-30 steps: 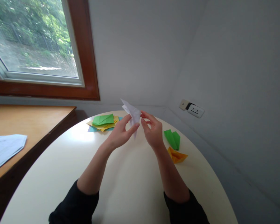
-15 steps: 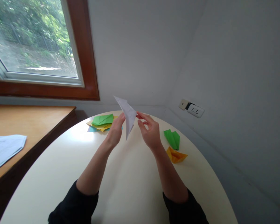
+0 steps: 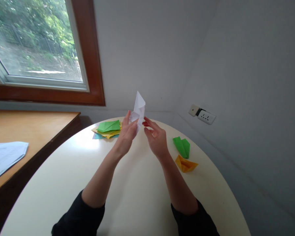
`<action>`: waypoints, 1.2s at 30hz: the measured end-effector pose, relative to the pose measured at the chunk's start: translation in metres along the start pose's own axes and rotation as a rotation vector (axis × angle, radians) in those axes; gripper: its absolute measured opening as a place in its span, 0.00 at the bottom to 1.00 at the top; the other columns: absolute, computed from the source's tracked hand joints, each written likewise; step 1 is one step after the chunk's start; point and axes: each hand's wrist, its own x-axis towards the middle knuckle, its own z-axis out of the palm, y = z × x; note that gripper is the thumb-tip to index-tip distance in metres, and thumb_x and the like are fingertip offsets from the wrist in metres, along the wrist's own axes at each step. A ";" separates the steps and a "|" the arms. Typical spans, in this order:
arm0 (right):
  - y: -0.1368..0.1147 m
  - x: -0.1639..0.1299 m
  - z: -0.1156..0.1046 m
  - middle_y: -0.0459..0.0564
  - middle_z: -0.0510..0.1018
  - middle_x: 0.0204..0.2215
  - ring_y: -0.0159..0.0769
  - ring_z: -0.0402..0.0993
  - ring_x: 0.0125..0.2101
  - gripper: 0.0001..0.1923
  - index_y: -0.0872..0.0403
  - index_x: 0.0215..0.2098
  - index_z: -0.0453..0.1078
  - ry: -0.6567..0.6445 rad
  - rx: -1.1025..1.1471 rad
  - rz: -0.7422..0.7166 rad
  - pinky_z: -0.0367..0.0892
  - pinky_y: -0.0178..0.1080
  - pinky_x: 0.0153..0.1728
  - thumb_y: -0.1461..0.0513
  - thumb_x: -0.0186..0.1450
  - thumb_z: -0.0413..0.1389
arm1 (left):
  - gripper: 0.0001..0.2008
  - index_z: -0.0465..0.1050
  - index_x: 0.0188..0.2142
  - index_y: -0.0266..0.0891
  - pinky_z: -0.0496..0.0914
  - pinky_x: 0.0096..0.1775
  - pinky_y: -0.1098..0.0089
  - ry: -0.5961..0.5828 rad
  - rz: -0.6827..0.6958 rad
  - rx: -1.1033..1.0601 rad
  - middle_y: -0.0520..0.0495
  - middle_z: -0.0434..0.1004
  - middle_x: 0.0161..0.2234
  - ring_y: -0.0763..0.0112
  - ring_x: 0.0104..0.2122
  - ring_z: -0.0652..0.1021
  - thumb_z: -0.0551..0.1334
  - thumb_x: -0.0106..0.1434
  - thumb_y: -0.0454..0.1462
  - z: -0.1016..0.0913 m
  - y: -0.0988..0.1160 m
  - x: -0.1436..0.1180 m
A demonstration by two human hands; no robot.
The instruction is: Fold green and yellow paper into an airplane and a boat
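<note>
A folded white paper is held up above the far part of the round table, its pointed tip upward and its creased sides partly spread. My left hand grips it from the left, thumb across the near face and fingers on the other side, covering its lower part. Close by its right edge is my right hand, fingers bent and thumb apart from them. Its fingertips reach the paper's edge; whether they press on it is hard to see.
On the white round table, a stack of coloured papers topped by a folded green one lies at left. At right are a green folded paper and an orange paper boat. A wooden desk with paper sheets stands left.
The white paper has turned in my left hand, its tip swinging from upper left to straight up. My left fingers have shifted further around it. The right hand has hardly moved.
</note>
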 end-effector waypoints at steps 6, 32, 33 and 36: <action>0.000 0.000 0.003 0.48 0.76 0.43 0.38 0.69 0.45 0.17 0.48 0.42 0.73 0.027 0.328 0.256 0.64 0.43 0.45 0.62 0.54 0.56 | 0.21 0.68 0.52 0.43 0.41 0.61 0.53 -0.046 -0.001 0.186 0.50 0.35 0.66 0.55 0.64 0.42 0.47 0.66 0.45 0.002 0.013 -0.005; -0.011 -0.002 0.012 0.42 0.74 0.48 0.39 0.65 0.51 0.17 0.46 0.41 0.72 -0.131 0.819 0.482 0.62 0.43 0.48 0.62 0.53 0.55 | 0.23 0.60 0.58 0.45 0.38 0.60 0.50 -0.020 0.048 0.473 0.48 0.30 0.66 0.54 0.64 0.37 0.45 0.66 0.47 0.005 0.013 -0.007; -0.011 -0.002 0.012 0.42 0.74 0.48 0.39 0.65 0.51 0.17 0.46 0.41 0.72 -0.133 0.813 0.488 0.62 0.43 0.48 0.62 0.53 0.55 | 0.23 0.60 0.57 0.45 0.38 0.60 0.50 -0.018 0.044 0.474 0.48 0.30 0.66 0.54 0.64 0.37 0.45 0.66 0.47 0.005 0.014 -0.007; -0.013 -0.002 0.012 0.42 0.74 0.49 0.39 0.65 0.52 0.18 0.45 0.42 0.72 -0.143 0.794 0.489 0.62 0.43 0.48 0.62 0.53 0.54 | 0.24 0.61 0.57 0.44 0.38 0.60 0.50 -0.026 0.044 0.467 0.47 0.30 0.66 0.54 0.64 0.37 0.45 0.66 0.47 0.004 0.015 -0.007</action>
